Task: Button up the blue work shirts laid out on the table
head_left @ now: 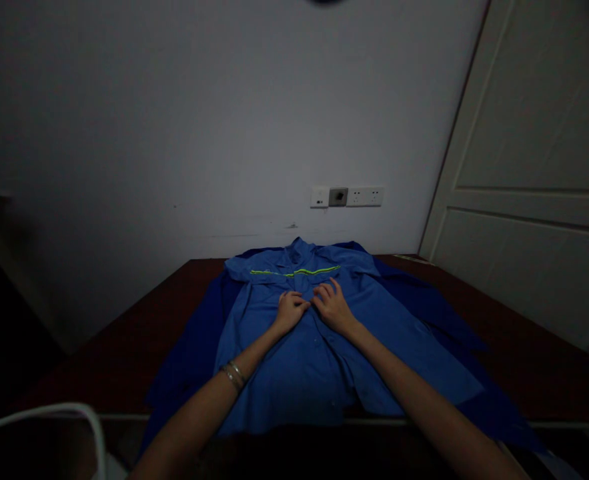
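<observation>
A blue work jacket (284, 373) lies spread face up, its collar toward the wall and its darker blue sleeves out to both sides. A yellow-green stripe crosses its chest. Over the middle of the front, at the button edge, my left hand (291, 311) pinches the fabric with bent fingers. Close beside it, my right hand (332, 305) grips the same edge, thumb and fingertips drawn together. The two hands nearly touch at the fingertips. Below them the front panels part toward the hem. Any button between the fingers is too small to make out.
Under the jacket is a dark red-brown table (174, 300), set against a pale wall with a row of sockets (356, 197). A white panelled door (534, 173) stands at the right. A white curved tube (81, 408) shows at the lower left.
</observation>
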Demonstrator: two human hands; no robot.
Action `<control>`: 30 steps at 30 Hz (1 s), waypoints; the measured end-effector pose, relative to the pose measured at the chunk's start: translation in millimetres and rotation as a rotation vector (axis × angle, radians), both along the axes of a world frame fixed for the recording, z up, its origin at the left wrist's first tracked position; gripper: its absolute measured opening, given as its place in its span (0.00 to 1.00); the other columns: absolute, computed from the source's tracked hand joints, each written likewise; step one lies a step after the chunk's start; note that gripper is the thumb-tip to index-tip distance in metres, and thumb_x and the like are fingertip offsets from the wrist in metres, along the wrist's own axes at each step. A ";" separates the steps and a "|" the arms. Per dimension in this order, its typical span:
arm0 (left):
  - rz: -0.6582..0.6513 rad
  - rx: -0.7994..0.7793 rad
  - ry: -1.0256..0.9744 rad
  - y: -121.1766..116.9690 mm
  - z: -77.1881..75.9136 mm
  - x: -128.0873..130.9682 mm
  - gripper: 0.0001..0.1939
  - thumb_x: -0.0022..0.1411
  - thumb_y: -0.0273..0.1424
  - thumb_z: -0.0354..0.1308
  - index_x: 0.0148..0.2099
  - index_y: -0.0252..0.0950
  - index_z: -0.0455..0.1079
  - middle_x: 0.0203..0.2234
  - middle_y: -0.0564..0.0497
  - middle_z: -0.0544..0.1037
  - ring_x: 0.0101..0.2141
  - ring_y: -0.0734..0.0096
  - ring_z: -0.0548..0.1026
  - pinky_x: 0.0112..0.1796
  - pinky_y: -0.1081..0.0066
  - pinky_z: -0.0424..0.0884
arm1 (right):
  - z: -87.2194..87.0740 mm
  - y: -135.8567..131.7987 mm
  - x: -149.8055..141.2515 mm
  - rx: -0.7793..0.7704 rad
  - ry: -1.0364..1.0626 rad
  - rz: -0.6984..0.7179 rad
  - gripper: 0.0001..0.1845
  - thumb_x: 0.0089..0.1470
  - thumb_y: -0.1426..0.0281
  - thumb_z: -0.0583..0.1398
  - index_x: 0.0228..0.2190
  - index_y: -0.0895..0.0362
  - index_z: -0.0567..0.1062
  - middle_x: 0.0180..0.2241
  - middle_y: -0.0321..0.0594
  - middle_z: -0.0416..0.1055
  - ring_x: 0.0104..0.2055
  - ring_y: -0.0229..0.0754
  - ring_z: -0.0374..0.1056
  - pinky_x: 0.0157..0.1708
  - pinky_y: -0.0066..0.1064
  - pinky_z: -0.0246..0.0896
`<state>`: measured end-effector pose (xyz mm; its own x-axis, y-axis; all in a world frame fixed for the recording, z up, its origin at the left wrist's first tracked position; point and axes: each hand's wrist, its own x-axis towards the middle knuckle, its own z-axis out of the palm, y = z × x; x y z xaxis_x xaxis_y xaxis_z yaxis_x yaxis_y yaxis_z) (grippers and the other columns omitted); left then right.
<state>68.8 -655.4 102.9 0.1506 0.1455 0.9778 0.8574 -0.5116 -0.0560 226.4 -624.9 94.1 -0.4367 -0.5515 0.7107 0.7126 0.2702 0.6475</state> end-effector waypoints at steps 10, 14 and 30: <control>-0.127 0.012 -0.117 10.5 0.7 -3.2 0.08 0.51 0.30 0.55 0.28 0.39 0.76 0.33 0.51 0.76 0.39 0.68 0.71 0.44 0.65 0.64 | 0.0 -0.3 -3.3 -0.010 0.019 0.006 0.09 0.54 0.74 0.51 0.30 0.58 0.71 0.37 0.44 0.65 0.45 0.44 0.54 0.53 0.51 0.39; -0.098 0.092 -0.042 9.6 0.3 -3.2 0.07 0.51 0.32 0.57 0.30 0.38 0.76 0.30 0.50 0.77 0.41 0.66 0.69 0.45 0.64 0.63 | -0.2 2.8 -3.2 -0.086 0.084 0.054 0.08 0.52 0.75 0.52 0.32 0.58 0.71 0.38 0.45 0.63 0.44 0.45 0.54 0.51 0.49 0.42; -0.045 0.159 0.043 3.2 -2.4 1.6 0.05 0.52 0.29 0.58 0.31 0.38 0.75 0.30 0.49 0.76 0.41 0.66 0.68 0.46 0.62 0.60 | 0.2 2.0 -1.8 -0.121 0.102 0.056 0.07 0.52 0.75 0.53 0.32 0.59 0.70 0.38 0.44 0.62 0.43 0.44 0.53 0.52 0.45 0.41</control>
<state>70.4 -652.2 100.4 0.1956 -0.0187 0.9805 0.8291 -0.5309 -0.1755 224.7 -622.9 94.3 -0.3299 -0.4806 0.8125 0.7547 0.3827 0.5328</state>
